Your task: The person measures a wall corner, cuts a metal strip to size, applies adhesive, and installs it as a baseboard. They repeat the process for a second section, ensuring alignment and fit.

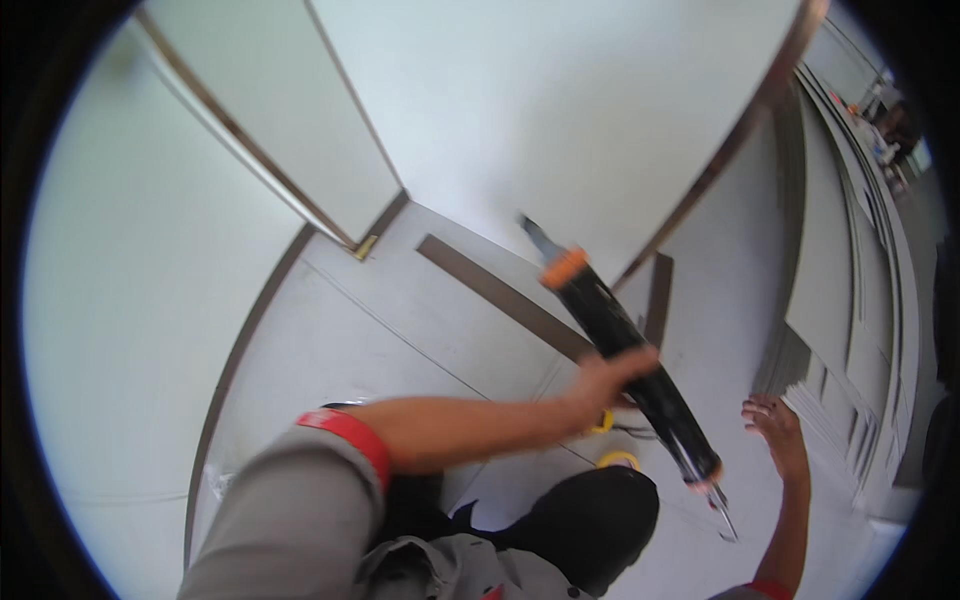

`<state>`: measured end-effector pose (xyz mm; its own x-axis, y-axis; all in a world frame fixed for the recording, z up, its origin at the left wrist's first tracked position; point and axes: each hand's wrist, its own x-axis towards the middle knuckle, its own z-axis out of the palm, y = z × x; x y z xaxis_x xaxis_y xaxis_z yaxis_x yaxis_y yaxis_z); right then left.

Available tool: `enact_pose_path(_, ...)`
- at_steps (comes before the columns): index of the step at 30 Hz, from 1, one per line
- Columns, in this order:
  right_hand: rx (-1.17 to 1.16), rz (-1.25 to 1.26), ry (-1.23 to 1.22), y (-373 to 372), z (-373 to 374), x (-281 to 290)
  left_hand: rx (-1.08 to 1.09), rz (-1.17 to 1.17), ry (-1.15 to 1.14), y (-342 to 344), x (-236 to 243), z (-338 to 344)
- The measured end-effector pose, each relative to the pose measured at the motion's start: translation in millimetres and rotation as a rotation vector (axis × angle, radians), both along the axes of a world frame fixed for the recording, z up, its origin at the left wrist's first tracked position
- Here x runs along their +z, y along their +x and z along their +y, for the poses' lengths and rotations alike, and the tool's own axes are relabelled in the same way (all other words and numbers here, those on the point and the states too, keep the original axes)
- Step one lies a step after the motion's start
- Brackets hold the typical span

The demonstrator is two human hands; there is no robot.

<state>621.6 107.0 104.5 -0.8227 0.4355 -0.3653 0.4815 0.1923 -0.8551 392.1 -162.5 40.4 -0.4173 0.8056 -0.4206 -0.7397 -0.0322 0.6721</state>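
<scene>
My left hand [605,383] is wrapped round the black barrel of a caulking gun [675,415], held slantwise above the floor. Orange collars cap both ends of the barrel. A nozzle points up and away at the far end, and a thin metal rod with a hooked tip sticks out near me. Off to the right, my right hand [775,425] has its fingers loosely bent and apart, with nothing seen in it. It is close to a stack of grey-white panels [830,220]; whether it touches them I cannot tell.
A large white panel [560,110] with brown edging stands in front. Another pale panel [120,300] curves along the left. Brown strips [495,298] lie on the pale floor [350,350]. A yellow ring-shaped thing [618,460] rests near my knee [600,520].
</scene>
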Motion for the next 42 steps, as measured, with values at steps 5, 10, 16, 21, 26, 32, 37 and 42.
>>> enact_pose_path(5,-0.037,0.002,-0.021,76.8,19.4,-119.0,0.124,0.070,-0.064,-80.2,9.0,-32.8)
enact_pose_path(10,0.042,0.031,-0.087,8.5,-41.9,-93.5,0.147,0.092,-0.051,-132.8,3.2,-64.0)
enact_pose_path(16,-0.229,0.188,-0.254,83.1,-6.9,-137.3,0.287,-0.128,-0.073,-111.3,-19.7,-64.6)
enact_pose_path(21,-0.121,-0.103,0.040,33.7,-86.7,-100.5,0.268,-0.377,-0.054,-87.5,-46.9,-77.2)
enact_pose_path(26,-0.061,-0.260,0.017,-8.5,-114.6,-47.3,0.258,-0.379,-0.041,-96.1,-49.2,-71.5)
enact_pose_path(32,0.123,-0.126,-0.225,-36.4,-144.5,-5.8,0.303,-0.329,-0.019,-98.5,-44.5,-56.2)
enact_pose_path(37,0.067,0.117,-0.315,-27.5,-155.5,-8.5,0.401,-0.259,-0.007,-79.9,-37.4,-51.2)
enact_pose_path(42,0.034,0.143,-0.362,-18.6,-172.9,4.1,0.433,-0.300,-0.027,-63.6,-42.2,-62.0)
